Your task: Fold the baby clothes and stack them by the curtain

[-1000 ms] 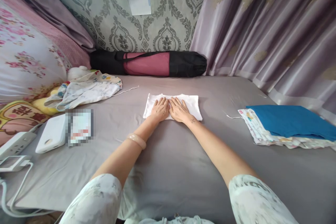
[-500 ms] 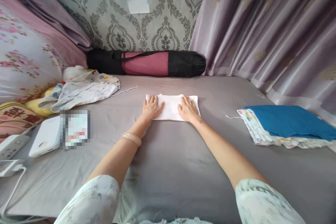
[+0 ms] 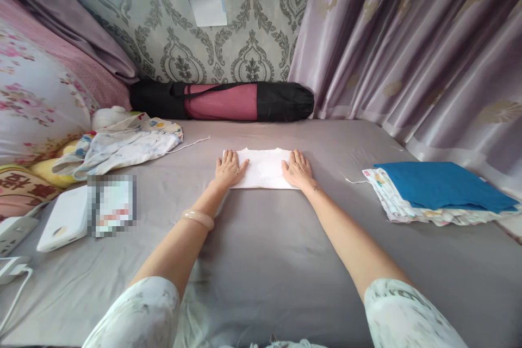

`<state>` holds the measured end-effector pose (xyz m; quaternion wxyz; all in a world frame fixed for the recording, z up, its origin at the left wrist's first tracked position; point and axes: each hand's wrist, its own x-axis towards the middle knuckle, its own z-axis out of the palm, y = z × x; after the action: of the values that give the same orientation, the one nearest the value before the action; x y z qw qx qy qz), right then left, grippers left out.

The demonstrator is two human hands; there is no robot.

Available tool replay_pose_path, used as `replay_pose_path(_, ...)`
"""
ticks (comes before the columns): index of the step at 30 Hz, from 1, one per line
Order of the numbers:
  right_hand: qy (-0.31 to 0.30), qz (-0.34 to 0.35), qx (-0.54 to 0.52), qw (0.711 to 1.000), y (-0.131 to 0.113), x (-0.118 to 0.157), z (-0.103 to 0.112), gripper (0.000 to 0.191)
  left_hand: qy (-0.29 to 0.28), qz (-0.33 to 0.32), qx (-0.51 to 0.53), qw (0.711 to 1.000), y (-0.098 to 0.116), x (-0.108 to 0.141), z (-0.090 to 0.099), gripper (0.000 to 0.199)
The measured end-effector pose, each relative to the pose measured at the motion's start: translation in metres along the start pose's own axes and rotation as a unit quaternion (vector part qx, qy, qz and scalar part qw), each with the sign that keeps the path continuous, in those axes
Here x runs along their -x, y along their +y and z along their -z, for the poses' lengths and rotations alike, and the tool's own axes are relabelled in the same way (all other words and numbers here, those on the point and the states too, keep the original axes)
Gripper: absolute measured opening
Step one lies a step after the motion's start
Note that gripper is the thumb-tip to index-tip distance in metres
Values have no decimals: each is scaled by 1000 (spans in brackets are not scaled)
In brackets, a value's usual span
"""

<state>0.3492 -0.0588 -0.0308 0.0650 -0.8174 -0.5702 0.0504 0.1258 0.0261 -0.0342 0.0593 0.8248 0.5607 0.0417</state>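
A white folded cloth (image 3: 264,168) lies flat on the grey sheet (image 3: 269,250) in the middle of the view. On its left end my left hand (image 3: 230,169) rests palm down, fingers stretched out and thumb pointing inward. My right hand (image 3: 299,170) lies flat over the right end in the same way, fingers spread. Between the two hands the cloth's middle shows, smooth and pale. Neither hand grips anything.
At the right lies a stack of patterned cloths under a blue cloth (image 3: 444,186). A rolled mat (image 3: 220,101) in a black bag lines the wall. On the left are crumpled patterned clothing (image 3: 126,147), a white device (image 3: 67,217) and a power strip (image 3: 16,234).
My hands have moved slightly apart towards the ends of the white cloth, showing more of its middle. The whole view has shifted a little.
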Motion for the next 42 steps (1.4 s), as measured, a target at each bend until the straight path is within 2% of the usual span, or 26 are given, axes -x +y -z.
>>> replay_pose_path(4,13,3,10,1000,-14,0,9,62,18,-16,-18,1000,15,4,5,70)
replay_pose_path(7,37,62,1,997,-33,5,13,58,36,-54,-24,998,37,12,6,63)
replay_pose_path(9,34,100,-9,994,-44,9,10,56,38,-72,-24,996,49,17,3,60)
replay_pose_path(12,26,116,-13,993,-52,14,-1,56,23,-78,-24,996,58,21,-4,58)
replay_pose_path(18,42,115,-14,992,-49,14,-14,55,34,-80,-26,996,54,23,-13,59)
replay_pose_path(26,35,115,-28,992,-49,14,-9,55,45,-79,-22,996,55,23,-11,57)
replay_pose_path(32,64,157,-33,985,-56,24,-4,56,124,-38,-18,991,55,33,-4,55)
replay_pose_path(37,37,177,-38,983,-63,30,-12,55,68,-36,-16,997,54,38,-11,55)
replay_pose_path(42,37,173,-38,983,-64,31,-15,54,68,-33,-18,997,54,38,-13,55)
